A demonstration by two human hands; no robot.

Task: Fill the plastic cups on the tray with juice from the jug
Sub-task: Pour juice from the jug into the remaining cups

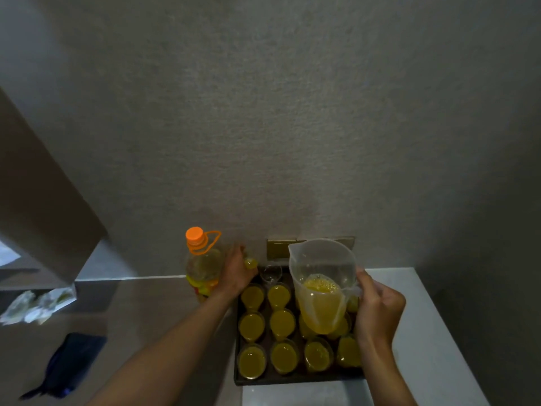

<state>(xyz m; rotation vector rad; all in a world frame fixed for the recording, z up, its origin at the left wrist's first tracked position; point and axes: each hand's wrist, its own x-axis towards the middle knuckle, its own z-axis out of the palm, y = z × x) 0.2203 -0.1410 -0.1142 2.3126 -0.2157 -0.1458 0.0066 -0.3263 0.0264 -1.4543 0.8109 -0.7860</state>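
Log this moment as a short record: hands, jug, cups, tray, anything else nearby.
left hand: holds a small cup with some juice, at the tray's far left corner
right hand: grips the jug handle
jug: held above the tray, partly full
cups: most filled; one empty cup in the far row
tray: dark, on the counter
bottle: orange cap, left of tray
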